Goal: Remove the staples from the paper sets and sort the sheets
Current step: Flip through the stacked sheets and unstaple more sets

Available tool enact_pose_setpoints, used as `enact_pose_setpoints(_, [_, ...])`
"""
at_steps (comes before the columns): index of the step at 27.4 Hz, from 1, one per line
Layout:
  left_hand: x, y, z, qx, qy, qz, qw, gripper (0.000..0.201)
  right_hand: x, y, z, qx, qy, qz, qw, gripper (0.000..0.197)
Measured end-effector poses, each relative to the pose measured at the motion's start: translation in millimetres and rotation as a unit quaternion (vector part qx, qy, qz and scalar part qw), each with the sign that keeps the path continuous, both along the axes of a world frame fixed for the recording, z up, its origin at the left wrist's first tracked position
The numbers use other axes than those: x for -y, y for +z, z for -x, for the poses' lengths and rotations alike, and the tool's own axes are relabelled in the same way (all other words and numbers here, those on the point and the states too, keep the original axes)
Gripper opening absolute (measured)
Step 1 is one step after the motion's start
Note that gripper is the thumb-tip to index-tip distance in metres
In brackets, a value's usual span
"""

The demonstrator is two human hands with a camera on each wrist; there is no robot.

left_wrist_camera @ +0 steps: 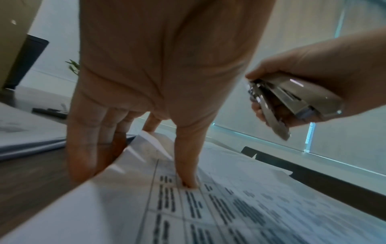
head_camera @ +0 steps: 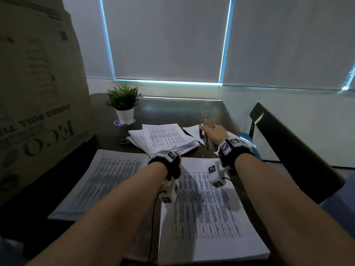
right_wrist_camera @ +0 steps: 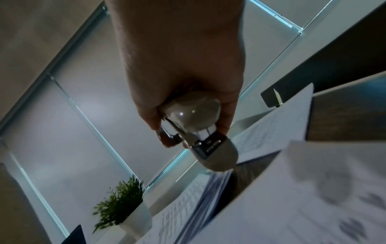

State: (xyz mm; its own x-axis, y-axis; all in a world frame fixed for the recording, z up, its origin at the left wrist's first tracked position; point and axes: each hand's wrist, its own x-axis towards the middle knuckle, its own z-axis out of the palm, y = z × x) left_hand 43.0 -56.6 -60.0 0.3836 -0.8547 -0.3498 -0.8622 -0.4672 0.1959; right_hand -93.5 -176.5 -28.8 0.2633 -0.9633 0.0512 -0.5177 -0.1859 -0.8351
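Note:
A printed paper set (head_camera: 211, 217) lies on the near right of the dark table (head_camera: 182, 110). My left hand (head_camera: 175, 157) pinches its top left corner: the thumb (left_wrist_camera: 188, 173) presses on top and the fingers (left_wrist_camera: 83, 156) curl under the lifted edge. My right hand (head_camera: 213, 133) is raised beyond that set and grips a small beige and metal stapler (right_wrist_camera: 196, 122), seen also as the stapler (left_wrist_camera: 292, 102) in the left wrist view. Another printed set (head_camera: 99, 181) lies at the near left. A loose pile of sheets (head_camera: 167, 137) sits mid-table.
A large cardboard box (head_camera: 38, 93) stands along the left. A potted plant (head_camera: 123, 104) sits at the back of the table. A dark chair back (head_camera: 288, 150) rises at the right. A small black object (head_camera: 125, 141) lies left of the pile, and a single sheet (head_camera: 192, 130) beside my right hand.

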Motion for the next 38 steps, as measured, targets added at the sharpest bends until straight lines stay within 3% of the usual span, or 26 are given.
enact_pose_setpoints(2, [-5.3, -3.0, 0.0, 0.009, 0.001, 0.02, 1.0, 0.032, -14.0, -16.0, -12.6, -0.015, 0.01, -0.061, 0.998, 0.044])
enact_pose_setpoints(4, [-7.9, -10.0, 1.4, 0.005, 0.006, 0.05, 0.999, 0.037, -22.3, -34.6, -17.8, -0.012, 0.032, -0.143, 0.989, 0.035])
enact_pose_setpoints(7, [-10.2, -21.4, -2.3, 0.008, 0.024, 0.044, 0.999, 0.047, -32.7, -60.0, -18.2, 0.037, 0.043, -0.247, 0.967, 0.032])
enact_pose_setpoints(9, [-20.5, -17.8, -4.6, 0.011, 0.033, 0.055, 0.998, 0.057, -28.2, -79.0, -18.0, 0.053, 0.037, -0.238, 0.969, 0.051])
enact_pose_setpoints(11, [-28.8, -11.8, -6.2, -0.017, 0.023, 0.072, 0.997, 0.055, -32.8, -85.3, -15.6, 0.075, 0.006, -0.221, 0.972, 0.063])
enact_pose_setpoints(15, [-34.6, -24.5, -7.6, -0.038, 0.001, 0.06, 0.998, 0.048, -51.5, -79.8, -8.1, 0.093, -0.04, -0.198, 0.975, 0.061])
enact_pose_setpoints(19, [-36.3, -39.9, -10.3, -0.048, -0.008, 0.084, 0.995, 0.04, -53.1, -80.6, -7.2, 0.089, -0.039, -0.199, 0.975, 0.052])
enact_pose_setpoints(23, [-37.1, -45.4, -10.3, -0.03, -0.014, 0.13, 0.991, 0.042, -52.4, -82.3, -6.8, 0.125, -0.035, -0.21, 0.969, 0.057])
enact_pose_setpoints(27, [-39.5, -44.9, -5.8, -0.032, -0.008, 0.19, 0.981, 0.035, -56.0, -83.7, -4.6, 0.132, 0.005, -0.197, 0.971, 0.026])
enact_pose_setpoints(31, [-42.6, -39.1, -2.9, -0.162, -0.013, 0.263, 0.951, 0.031, -52.3, -85.2, -1.4, 0.097, -0.001, -0.166, 0.981, 0.02])
enact_pose_setpoints(34, [-41.4, -41.4, -0.8, -0.23, -0.004, 0.285, 0.93, 0.039, -53.4, -85.9, -0.5, 0.131, -0.031, -0.19, 0.972, 0.046])
enact_pose_setpoints(36, [-42.7, -43.0, -2.3, -0.311, 0.045, 0.315, 0.895, 0.026, -53.3, -84.6, 2.2, 0.177, -0.035, -0.208, 0.961, 0.062])
enact_pose_setpoints(38, [-43.8, -39.6, -6.3, -0.39, 0.094, 0.343, 0.849, 0.012, -53.4, -73.0, 18.8, 0.187, -0.051, -0.181, 0.964, 0.061])
